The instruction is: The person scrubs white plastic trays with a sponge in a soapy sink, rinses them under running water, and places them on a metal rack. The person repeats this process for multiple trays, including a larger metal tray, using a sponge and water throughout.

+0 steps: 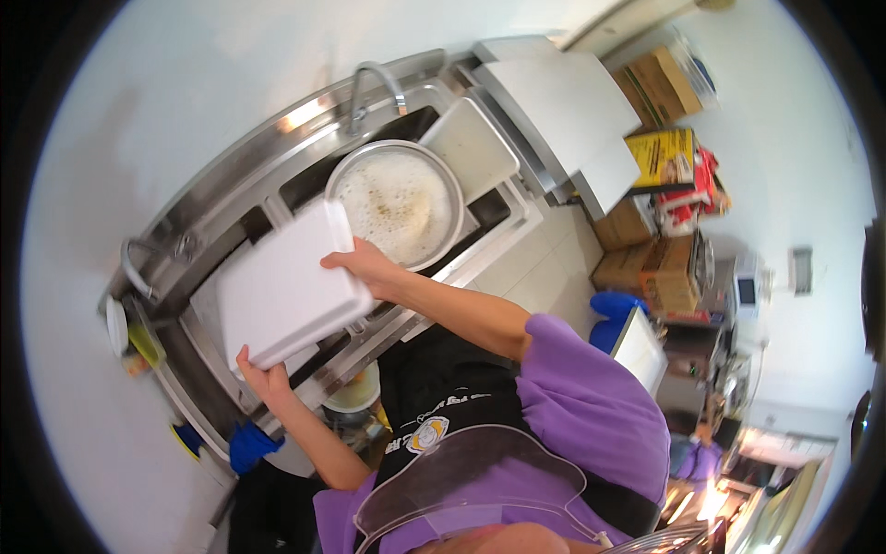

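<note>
A white rectangular plastic tub (pixel 291 291) is held in both hands over the stainless steel double sink (pixel 277 159). My right hand (pixel 367 266) grips the tub's right end, with the thumb on its surface. At the lower left corner, my left hand (pixel 263 374) holds the rim. Beside the tub, a round metal basin (pixel 394 201) of foamy water with small brown bits rests in the right sink bowl. Another off-white tub (pixel 471 149) leans behind that basin. Under the held tub, a pale flat thing lies in the left bowl, mostly hidden.
Two faucets, a right one (pixel 377 76) and a left one (pixel 138 270), rise at the sink's back edge. A steel cabinet (pixel 561 104) adjoins the sink's right side. Blue cloth or gloves (pixel 252 447) hang at the left edge. Cardboard boxes (pixel 651 270) stand farther right.
</note>
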Demonstrator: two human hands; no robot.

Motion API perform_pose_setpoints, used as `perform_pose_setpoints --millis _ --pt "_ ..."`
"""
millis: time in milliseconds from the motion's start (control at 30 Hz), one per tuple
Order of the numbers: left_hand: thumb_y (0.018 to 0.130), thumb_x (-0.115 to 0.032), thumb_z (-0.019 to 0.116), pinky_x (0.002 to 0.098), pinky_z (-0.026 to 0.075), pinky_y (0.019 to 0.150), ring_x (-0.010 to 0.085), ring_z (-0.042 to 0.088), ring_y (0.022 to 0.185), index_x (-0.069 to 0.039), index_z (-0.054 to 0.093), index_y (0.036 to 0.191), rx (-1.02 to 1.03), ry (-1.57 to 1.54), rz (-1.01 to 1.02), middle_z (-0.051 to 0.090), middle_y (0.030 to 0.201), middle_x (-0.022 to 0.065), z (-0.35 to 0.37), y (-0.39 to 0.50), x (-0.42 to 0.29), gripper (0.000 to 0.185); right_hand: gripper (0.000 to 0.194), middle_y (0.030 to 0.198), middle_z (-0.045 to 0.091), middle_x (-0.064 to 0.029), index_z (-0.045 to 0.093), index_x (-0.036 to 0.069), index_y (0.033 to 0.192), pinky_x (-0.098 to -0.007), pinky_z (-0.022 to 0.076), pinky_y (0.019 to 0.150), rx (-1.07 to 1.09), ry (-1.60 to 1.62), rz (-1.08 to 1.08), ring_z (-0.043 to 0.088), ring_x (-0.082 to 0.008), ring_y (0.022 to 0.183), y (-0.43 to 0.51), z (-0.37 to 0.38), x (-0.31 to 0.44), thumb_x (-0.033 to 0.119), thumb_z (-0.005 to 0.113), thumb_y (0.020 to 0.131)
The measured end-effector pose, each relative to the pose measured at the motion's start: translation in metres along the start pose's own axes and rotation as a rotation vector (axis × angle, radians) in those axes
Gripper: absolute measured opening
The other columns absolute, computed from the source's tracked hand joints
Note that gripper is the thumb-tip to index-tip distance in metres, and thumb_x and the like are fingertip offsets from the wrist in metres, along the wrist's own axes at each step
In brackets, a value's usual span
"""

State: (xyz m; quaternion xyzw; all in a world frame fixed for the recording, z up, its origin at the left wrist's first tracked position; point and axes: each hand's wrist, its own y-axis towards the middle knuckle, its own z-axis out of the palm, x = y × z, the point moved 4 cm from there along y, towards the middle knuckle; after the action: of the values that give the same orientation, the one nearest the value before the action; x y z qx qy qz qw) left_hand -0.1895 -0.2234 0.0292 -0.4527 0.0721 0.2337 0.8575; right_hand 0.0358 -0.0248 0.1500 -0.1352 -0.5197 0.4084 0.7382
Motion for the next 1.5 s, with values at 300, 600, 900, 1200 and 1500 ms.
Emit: perform_pose_setpoints --millis 300,600,900,1200,1500 --pt "0.088 -0.024 0.059 0.0509 0.041 0.107 0.0324 0.049 0.127 0.0 0.044 0.138 0.314 0.295 0.044 0.051 0.138 0.0158 0.091 -0.038 0.059 0.057 0.059 0.123 0.055 -0.0156 0.041 0.001 0.132 -0.0404 0.0499 0.096 0.048 0.344 -0.17 0.056 -0.0259 0.113 -0.065 -0.098 0.025 0.004 0.069 0.08" --pt "0.093 -0.037 0.058 0.0459 0.048 0.098 0.0296 0.054 0.12 0.001 0.046 0.137 0.219 0.793 0.306 0.056 0.13 0.0153 0.14 -0.045 0.167 0.059 0.055 0.121 0.057 -0.0171 0.042 0.0 0.131 -0.043 0.0542 0.091 -0.032 0.834 -0.325 0.061 -0.0285 0.109 -0.169 -0.271 0.039 -0.005 0.062 0.08" --pt "0.085 -0.024 0.07 0.0403 0.045 0.095 0.0321 0.052 0.115 0.001 0.051 0.128 -0.111 1.879 0.707 0.055 0.124 0.0241 0.122 0.01 0.267 0.054 0.057 0.121 0.057 -0.0185 0.039 -0.001 0.135 -0.0433 0.0543 0.093 -0.421 0.898 -0.383 0.062 -0.0305 0.108 -0.368 -0.56 -0.033 -0.001 0.061 0.083" --pt "0.101 -0.045 0.042 0.0451 0.028 0.112 0.0411 0.029 0.139 0.001 0.033 0.147 0.2 2.333 1.029 0.031 0.151 0.0276 0.108 0.001 0.442 0.066 0.058 0.112 0.059 -0.0156 0.041 -0.001 0.126 -0.0381 0.0545 0.083 -1.059 0.635 -0.534 0.062 -0.0248 0.099 -0.288 -0.823 -0.139 -0.003 0.07 0.076" --pt "0.103 -0.045 0.039 0.037 0.034 0.108 0.0274 0.043 0.13 0.002 0.041 0.142 0.305 2.062 1.118 0.044 0.142 0.0174 0.107 0.014 0.4 0.06 0.057 0.106 0.063 -0.0139 0.044 -0.002 0.122 -0.0359 0.0525 0.083 -0.875 0.698 -0.849 0.063 -0.023 0.094 0.042 -0.963 -0.15 -0.003 0.072 0.072"
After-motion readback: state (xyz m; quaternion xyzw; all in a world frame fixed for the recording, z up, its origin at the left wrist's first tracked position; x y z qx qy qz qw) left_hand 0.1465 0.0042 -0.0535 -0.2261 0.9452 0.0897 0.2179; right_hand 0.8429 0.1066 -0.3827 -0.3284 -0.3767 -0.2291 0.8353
